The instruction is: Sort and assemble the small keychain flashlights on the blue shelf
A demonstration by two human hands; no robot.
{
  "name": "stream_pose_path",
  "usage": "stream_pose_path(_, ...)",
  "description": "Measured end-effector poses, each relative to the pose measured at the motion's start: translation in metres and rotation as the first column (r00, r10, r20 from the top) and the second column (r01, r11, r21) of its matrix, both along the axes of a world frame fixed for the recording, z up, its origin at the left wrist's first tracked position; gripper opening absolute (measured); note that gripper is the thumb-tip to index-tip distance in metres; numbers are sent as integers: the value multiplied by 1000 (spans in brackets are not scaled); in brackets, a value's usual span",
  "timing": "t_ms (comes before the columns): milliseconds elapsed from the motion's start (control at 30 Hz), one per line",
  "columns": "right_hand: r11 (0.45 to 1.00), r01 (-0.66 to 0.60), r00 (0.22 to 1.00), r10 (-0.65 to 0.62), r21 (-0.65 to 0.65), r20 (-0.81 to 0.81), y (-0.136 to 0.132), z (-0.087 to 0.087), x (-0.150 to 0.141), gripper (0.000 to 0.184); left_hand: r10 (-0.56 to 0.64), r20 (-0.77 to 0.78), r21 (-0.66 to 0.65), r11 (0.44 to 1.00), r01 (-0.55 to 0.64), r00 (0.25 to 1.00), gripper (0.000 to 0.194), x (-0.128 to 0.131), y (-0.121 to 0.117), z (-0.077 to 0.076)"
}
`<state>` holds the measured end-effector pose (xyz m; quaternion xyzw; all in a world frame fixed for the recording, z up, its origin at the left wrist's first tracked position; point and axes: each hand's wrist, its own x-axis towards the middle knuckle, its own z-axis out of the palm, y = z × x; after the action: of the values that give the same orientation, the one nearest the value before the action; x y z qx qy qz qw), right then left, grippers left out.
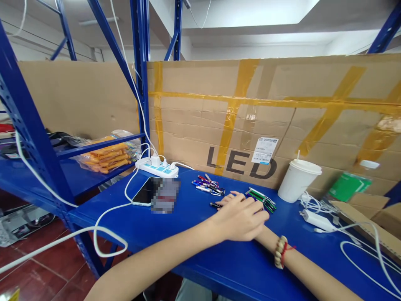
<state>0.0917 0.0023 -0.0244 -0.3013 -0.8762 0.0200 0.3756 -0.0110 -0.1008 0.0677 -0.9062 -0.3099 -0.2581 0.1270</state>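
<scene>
My arms cross over the blue tabletop (175, 234). My left hand (242, 217) lies over the right one, its fingers bent down beside a bunch of green and dark pens (263, 198). Its fingertips are hidden, and what it may hold cannot be made out. Partly covered beneath it, my right hand (230, 197) has its fingers closed by a black pen (215, 205), whose end sticks out to the left. A beaded bracelet (280, 252) circles the right wrist. Farther back lies a group of red, blue and silver pens (208, 185).
Left stand a white power strip (156, 168), a phone (146, 192) and a blurred-out item (166, 195). Right are a white lidded cup (297, 182), a green-labelled bottle (351, 184), an adapter (318, 220) and loose cables. A cardboard panel (194, 125) closes the back.
</scene>
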Motion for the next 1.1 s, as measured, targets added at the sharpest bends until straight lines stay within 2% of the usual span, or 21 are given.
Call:
stream_pose_path(67,999,-30,999,29,-38,-36,2,-3,12,35,17,-115,63,998,-9,993,20,-5,22,-7)
stream_pose_path(200,972,-115,993,116,-203,-7,2,4,26,22,138,-40,-50,989,-139,990,20,-17,54,-28)
stream_pose_path(300,943,-109,985,144,-316,89,-2,14,30,30,187,-30,-131,973,-189,982,19,-25,65,-45)
stream_pose_path(400,941,-70,978,130,-331,161,-10,22,33,30,261,-16,-263,930,-256,965,19,-30,67,-55)
stream_pose_path(500,942,13,974,64,-336,218,-16,26,36,26,374,-76,-352,857,-375,924,25,-28,66,-59)
stream_pose_path(600,942,37,981,30,-333,194,-18,25,39,27,404,-97,-387,826,-409,909,32,-25,65,-60)
stream_pose_path(767,948,78,994,-49,-307,102,-13,17,42,33,407,-55,-432,814,-389,912,39,-25,64,-59)
stream_pose_path(933,904,144,989,-141,-403,38,-11,16,43,30,394,22,-452,823,-343,919,33,-27,62,-56)
stream_pose_path(1000,887,151,988,-141,-437,55,-13,18,42,30,377,16,-452,829,-329,926,31,-27,62,-55)
stream_pose_path(1100,895,162,984,-117,-415,132,-17,21,39,30,366,-23,-449,828,-337,930,31,-27,61,-55)
